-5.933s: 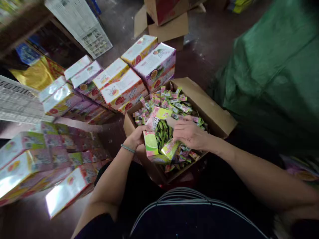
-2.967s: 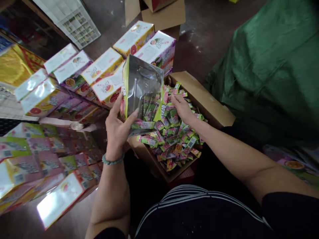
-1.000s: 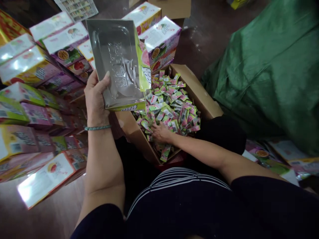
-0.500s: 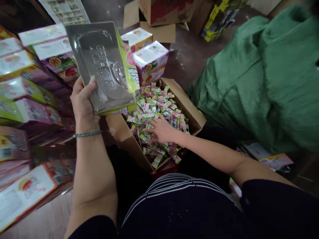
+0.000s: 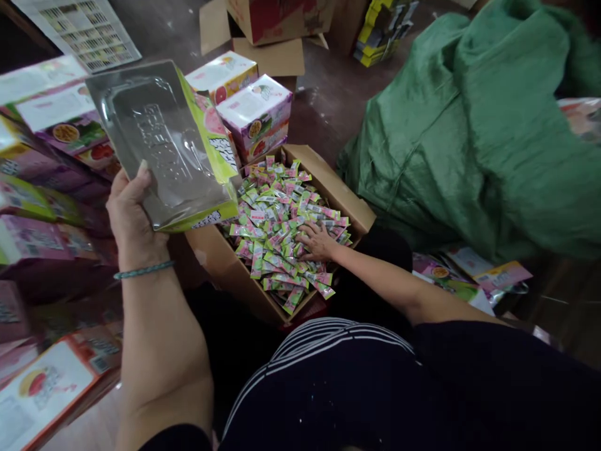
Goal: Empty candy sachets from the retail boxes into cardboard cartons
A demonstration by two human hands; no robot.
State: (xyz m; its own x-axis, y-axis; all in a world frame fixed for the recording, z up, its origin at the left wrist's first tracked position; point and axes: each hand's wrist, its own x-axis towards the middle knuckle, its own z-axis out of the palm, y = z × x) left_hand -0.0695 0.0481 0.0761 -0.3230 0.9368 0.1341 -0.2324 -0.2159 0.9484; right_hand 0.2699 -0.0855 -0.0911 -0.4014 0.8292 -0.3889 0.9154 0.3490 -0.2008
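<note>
My left hand [image 5: 134,210] grips the near left corner of an open display box [image 5: 162,144] with a clear plastic tray inside and bright green printed sides. The box is tilted and looks to have nothing in it. In front of my body stands an open cardboard carton [image 5: 218,260], heaped with small pink-and-green sachets [image 5: 272,228]. My right hand [image 5: 315,242] rests on the heap near the carton's right side, its fingers spread among the sachets. No sachet is lifted.
Stacked printed fruit boxes [image 5: 61,232] fill the left side. Two more boxes [image 5: 258,109] stand behind the carton, near an open brown carton [image 5: 277,56]. A large green sack [image 5: 469,138] bulges on the right, with flattened packaging [image 5: 469,272] below it.
My right hand has shifted right across the heap, its fingers still spread. The display box stays in my left hand, and the view has turned slightly.
</note>
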